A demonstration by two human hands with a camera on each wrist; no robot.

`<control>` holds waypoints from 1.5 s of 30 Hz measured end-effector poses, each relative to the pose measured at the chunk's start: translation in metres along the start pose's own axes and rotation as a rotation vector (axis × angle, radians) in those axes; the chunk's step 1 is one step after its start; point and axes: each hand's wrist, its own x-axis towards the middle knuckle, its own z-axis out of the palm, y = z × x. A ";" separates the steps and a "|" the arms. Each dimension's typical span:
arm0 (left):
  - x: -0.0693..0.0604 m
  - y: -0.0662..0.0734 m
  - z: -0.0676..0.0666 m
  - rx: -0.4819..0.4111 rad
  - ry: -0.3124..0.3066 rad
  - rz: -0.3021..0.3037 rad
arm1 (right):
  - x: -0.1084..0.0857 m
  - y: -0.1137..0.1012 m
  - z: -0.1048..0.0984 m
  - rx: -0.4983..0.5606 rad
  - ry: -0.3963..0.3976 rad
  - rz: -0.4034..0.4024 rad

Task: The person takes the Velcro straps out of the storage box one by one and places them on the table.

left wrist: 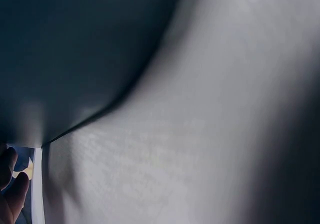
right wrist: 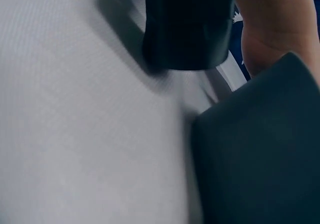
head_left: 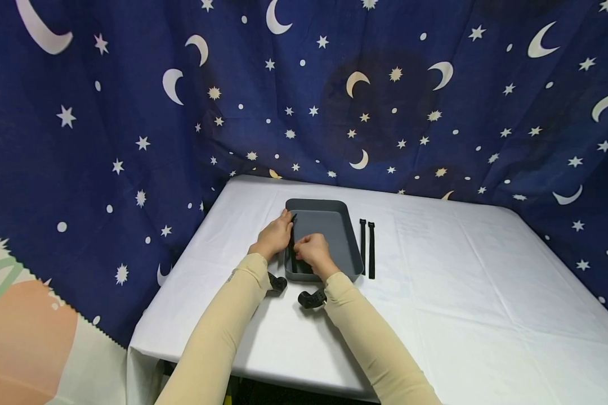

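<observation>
In the head view a dark grey tray [head_left: 329, 239] lies on the white table, a slim black strap [head_left: 293, 260] along its inner left side. My left hand [head_left: 275, 235] rests at the tray's left rim, fingers extended towards the strap's far end. Over the tray's left part, my right hand [head_left: 314, 253] has curled fingers, their tips pinching at the strap; the exact contact is small. The left wrist view shows the tray's outer side [left wrist: 75, 48] and fingers [left wrist: 15, 194] at its edge. A tray corner [right wrist: 260, 149] fills the right wrist view's lower right.
Two black straps [head_left: 363, 247] [head_left: 371, 250] lie side by side just right of the tray. Black wrist devices [head_left: 277, 283] [head_left: 311, 299] sit near the tray's front edge. Behind the white table [head_left: 461, 281] hangs a blue curtain [head_left: 324, 84] with moons and stars.
</observation>
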 end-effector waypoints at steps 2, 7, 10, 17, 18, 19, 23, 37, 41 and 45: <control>0.000 0.000 0.000 0.004 0.000 -0.001 | 0.000 0.000 0.000 0.016 -0.001 0.003; 0.000 -0.001 0.001 0.005 0.001 0.000 | -0.001 0.000 -0.002 0.051 0.005 0.005; 0.001 -0.002 0.001 0.007 0.005 0.001 | -0.001 0.001 -0.003 0.063 0.011 0.003; 0.002 -0.003 0.002 0.004 0.002 -0.003 | 0.001 0.003 -0.005 0.101 0.024 -0.006; 0.002 -0.003 0.002 0.003 0.000 -0.005 | 0.001 0.004 -0.005 0.108 0.026 -0.011; 0.002 -0.003 0.002 0.001 -0.002 -0.007 | 0.001 0.004 -0.006 0.115 0.028 -0.015; 0.002 -0.003 0.002 0.000 -0.008 -0.012 | 0.001 0.004 -0.006 0.142 0.026 -0.026; 0.000 -0.001 0.001 -0.003 -0.002 -0.018 | 0.001 0.004 -0.009 0.279 0.010 -0.006; 0.000 -0.001 0.001 -0.007 0.003 -0.018 | 0.000 0.003 -0.011 0.296 0.003 0.006; 0.001 -0.001 0.001 0.005 0.014 -0.013 | 0.000 0.003 -0.013 0.317 0.005 0.005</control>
